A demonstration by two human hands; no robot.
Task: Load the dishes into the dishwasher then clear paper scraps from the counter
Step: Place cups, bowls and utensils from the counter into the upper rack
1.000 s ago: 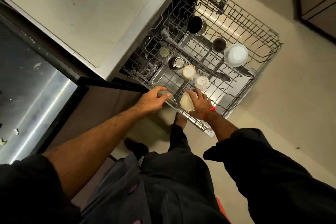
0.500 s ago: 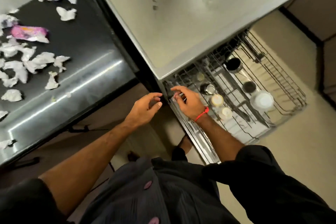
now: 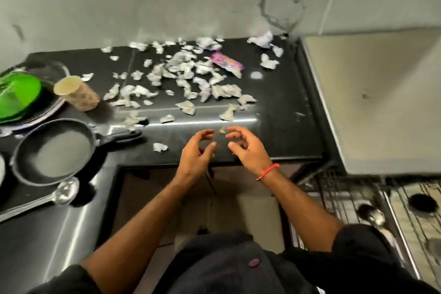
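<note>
Both forearms reached forward side by side over the front edge of the glossy black counter (image 3: 274, 107). The left hand (image 3: 195, 155) and right hand (image 3: 248, 150) hovered with fingers loosely curled, grasping nothing. Crumpled white paper scraps (image 3: 186, 74) lay scattered just beyond them. The wire dishwasher rack (image 3: 358, 203) sat to the right hand's right.

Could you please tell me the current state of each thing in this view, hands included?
left hand: empty, fingers loosely curled, over the counter edge.
right hand: empty, fingers loosely curled.
paper scraps: scattered, still on the counter.
pink wrapper: lying among the scraps.
cup: tilted, against the plates.
frying pan: upright on the counter.
ladle: lying flat.
dishwasher rack: pulled out, holding dishes.
</note>
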